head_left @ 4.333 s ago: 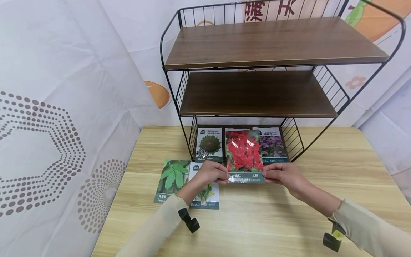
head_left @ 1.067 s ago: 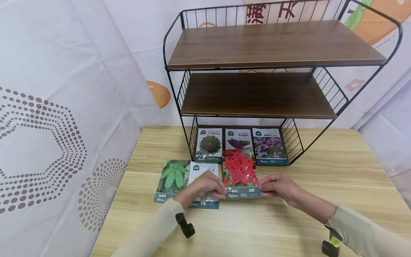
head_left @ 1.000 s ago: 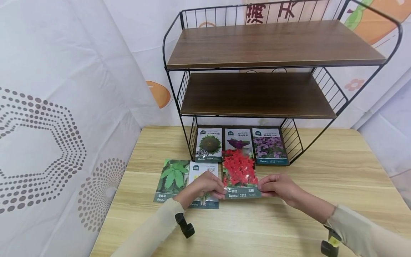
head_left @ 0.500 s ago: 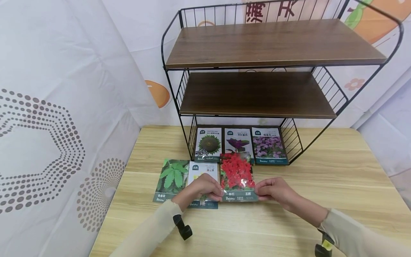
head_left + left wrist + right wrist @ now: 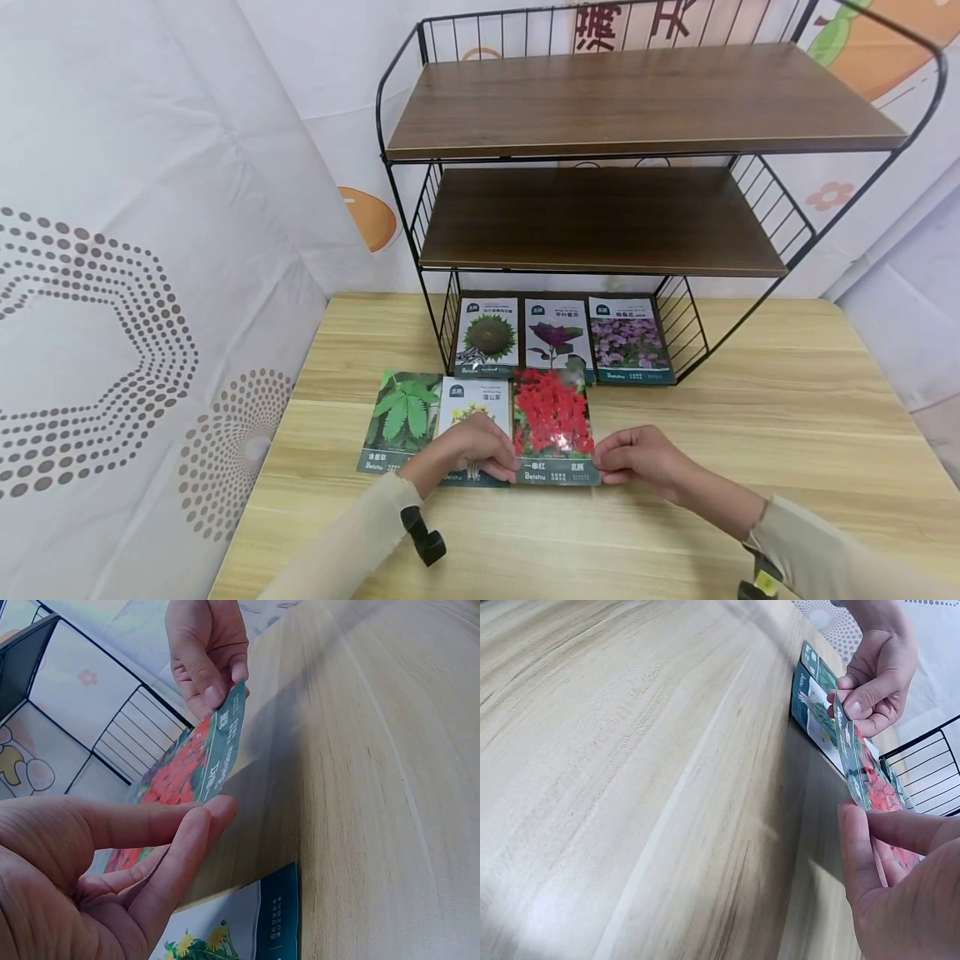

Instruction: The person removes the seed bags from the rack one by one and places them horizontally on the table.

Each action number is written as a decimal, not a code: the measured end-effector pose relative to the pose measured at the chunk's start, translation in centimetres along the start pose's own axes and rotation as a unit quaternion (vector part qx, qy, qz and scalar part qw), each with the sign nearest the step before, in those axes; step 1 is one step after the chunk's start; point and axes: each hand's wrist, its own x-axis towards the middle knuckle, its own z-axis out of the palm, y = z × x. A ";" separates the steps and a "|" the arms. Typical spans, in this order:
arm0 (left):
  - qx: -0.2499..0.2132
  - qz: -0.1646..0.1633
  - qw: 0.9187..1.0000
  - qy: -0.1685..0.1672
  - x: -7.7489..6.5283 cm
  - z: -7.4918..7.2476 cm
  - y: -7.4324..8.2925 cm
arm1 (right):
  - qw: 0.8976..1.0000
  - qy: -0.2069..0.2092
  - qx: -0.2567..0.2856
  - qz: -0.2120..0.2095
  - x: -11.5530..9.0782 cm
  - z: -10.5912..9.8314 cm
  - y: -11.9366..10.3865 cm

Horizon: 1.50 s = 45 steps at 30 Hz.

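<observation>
Between my two hands is a seed packet (image 5: 553,417) printed with red flowers. My left hand (image 5: 476,446) pinches its lower left corner between thumb and fingers. At the lower right corner, my right hand (image 5: 647,460) pinches it the same way. Both wrist views show the packet's near edge (image 5: 227,742) raised off the table, with a shadow beneath. Below my left hand lies a packet with yellow flowers (image 5: 472,393), partly covered by that hand. A green-leaf packet (image 5: 402,417) lies beside it on the left.
A black wire rack with brown shelves (image 5: 600,221) stands at the back. On its bottom level lie a sunflower packet (image 5: 487,333), a purple-leaf packet (image 5: 555,332) and a purple-flower packet (image 5: 630,342). Bare wooden tabletop (image 5: 795,417) extends to the right.
Both hands have drawn the red-flower packet down and toward me, away from the rack, into line beside the yellow-flower packet. More of the purple-leaf packet now shows.
</observation>
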 end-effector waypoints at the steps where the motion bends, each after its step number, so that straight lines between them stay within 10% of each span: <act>1: 0.000 -0.002 1.000 -0.004 0.0 0.0 -0.1 | 1.000 -0.003 -0.003 0.000 0.0 0.0 0.1; 24: 0.010 -0.012 1.000 -0.013 -0.1 0.3 -1.5 | 0.999 -0.030 0.000 0.014 0.0 0.4 1.6; 45: -0.004 0.008 0.998 0.064 0.0 1.0 -2.2 | 0.999 -0.011 0.016 0.032 1.4 0.3 2.1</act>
